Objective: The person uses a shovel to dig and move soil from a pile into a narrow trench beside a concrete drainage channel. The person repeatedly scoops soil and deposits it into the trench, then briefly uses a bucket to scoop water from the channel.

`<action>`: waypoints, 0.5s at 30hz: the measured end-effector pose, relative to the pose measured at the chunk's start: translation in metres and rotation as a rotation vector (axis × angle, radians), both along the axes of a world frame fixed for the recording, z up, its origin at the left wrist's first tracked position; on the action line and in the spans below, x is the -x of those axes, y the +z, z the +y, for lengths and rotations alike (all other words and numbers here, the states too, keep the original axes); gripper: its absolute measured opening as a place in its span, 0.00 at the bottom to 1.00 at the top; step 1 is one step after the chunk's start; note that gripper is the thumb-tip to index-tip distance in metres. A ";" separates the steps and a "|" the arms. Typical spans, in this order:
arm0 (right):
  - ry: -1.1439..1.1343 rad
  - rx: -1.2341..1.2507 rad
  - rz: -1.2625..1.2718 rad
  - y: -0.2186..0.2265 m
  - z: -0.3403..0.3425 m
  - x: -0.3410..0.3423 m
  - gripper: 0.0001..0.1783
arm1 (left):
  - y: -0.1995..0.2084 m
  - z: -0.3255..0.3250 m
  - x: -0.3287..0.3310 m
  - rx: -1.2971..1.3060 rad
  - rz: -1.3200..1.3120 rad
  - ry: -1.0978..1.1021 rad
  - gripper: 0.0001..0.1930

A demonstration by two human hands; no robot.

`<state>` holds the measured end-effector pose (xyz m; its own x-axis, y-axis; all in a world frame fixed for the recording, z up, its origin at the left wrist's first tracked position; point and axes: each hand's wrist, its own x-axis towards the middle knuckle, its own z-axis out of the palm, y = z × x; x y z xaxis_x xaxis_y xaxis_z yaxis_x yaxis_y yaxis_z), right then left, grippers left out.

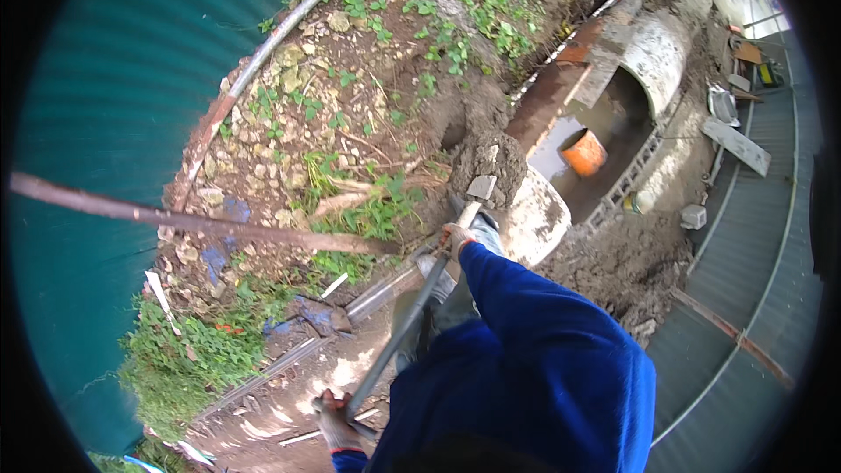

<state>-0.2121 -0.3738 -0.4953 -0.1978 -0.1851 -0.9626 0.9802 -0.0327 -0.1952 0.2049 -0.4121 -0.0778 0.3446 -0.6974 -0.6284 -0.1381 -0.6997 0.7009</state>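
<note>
Shovel [397, 333], long, slim and grey-shafted

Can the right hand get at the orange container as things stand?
Probably not: the right hand is closed around the shaft of the shovel, and the pale, mud-smeared wall lies between it and the orange container, which sits in murky water.

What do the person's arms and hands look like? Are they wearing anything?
The right sleeve and left sleeve are long and bright blue. The right hand and left hand seem to wear greyish gloves with reddish patches. Any markings are too small to tell.
</note>
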 end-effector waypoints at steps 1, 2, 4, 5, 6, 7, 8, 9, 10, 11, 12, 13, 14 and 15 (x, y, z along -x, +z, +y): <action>-0.010 -0.003 -0.004 -0.010 -0.011 0.012 0.09 | 0.002 -0.001 0.038 -0.001 0.096 0.034 0.13; -0.016 -0.024 -0.012 -0.015 -0.015 0.021 0.10 | 0.005 -0.003 0.080 -0.006 0.221 0.054 0.14; -0.057 -0.093 0.017 -0.025 -0.031 0.055 0.12 | -0.009 -0.029 0.183 -0.116 0.435 0.089 0.15; -0.024 -0.002 0.018 -0.026 -0.042 0.073 0.13 | -0.027 -0.045 0.242 -0.207 0.671 0.068 0.16; 0.177 0.029 0.032 -0.026 -0.051 0.094 0.15 | -0.045 -0.060 0.298 -0.305 0.561 -0.011 0.16; -0.015 0.092 -0.167 -0.025 -0.068 0.116 0.13 | -0.065 -0.069 0.350 -0.235 0.560 -0.176 0.17; -0.035 0.058 -0.128 -0.023 -0.087 0.138 0.16 | -0.086 -0.076 0.396 -0.201 0.549 -0.260 0.19; -0.026 0.093 -0.051 -0.019 -0.099 0.161 0.16 | -0.109 -0.082 0.439 -0.168 0.567 -0.260 0.20; -0.024 0.093 -0.020 -0.016 -0.108 0.179 0.16 | -0.124 -0.089 0.465 -0.364 0.871 0.324 0.22; -0.013 0.068 -0.019 -0.011 -0.112 0.188 0.16 | -0.131 -0.093 0.473 -0.327 0.880 0.303 0.21; 0.005 0.027 -0.051 -0.008 -0.116 0.188 0.16 | -0.136 -0.095 0.473 -0.305 0.900 0.278 0.21; 0.018 -0.090 -0.108 -0.005 -0.117 0.185 0.16 | -0.135 -0.097 0.466 -0.279 0.854 0.304 0.20; -0.065 -0.044 -0.075 -0.003 -0.116 0.179 0.13 | -0.132 -0.098 0.455 -0.301 0.897 0.239 0.20; -0.161 -0.078 -0.076 -0.001 -0.116 0.165 0.10 | -0.126 -0.101 0.442 -0.321 0.864 0.223 0.20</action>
